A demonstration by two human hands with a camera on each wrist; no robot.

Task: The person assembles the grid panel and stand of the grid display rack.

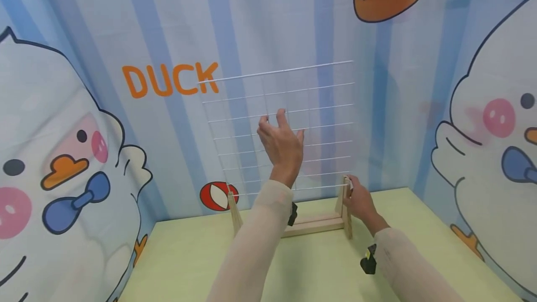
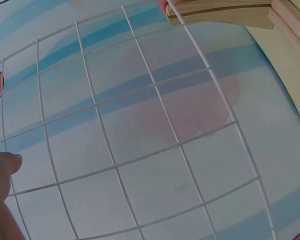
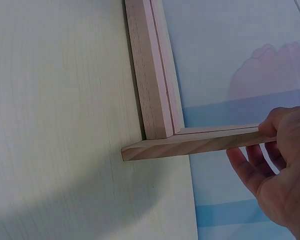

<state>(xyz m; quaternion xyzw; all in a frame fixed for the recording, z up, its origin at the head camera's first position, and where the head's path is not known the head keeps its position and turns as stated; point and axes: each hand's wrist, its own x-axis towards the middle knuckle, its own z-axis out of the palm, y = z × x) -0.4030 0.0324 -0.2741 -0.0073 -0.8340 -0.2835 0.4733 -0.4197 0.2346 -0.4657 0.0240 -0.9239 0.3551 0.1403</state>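
On grid (image 2: pixel 115 166), L fingers (image 1: pixel 282 120) half-curled, R fingers (image 3: pixel 247 170) pinching post (image 3: pixel 200 145).

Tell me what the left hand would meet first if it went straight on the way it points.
Most likely the white wire grid. The left hand points up at it and may already touch it; depth is unclear. Behind the grid is the striped backdrop.
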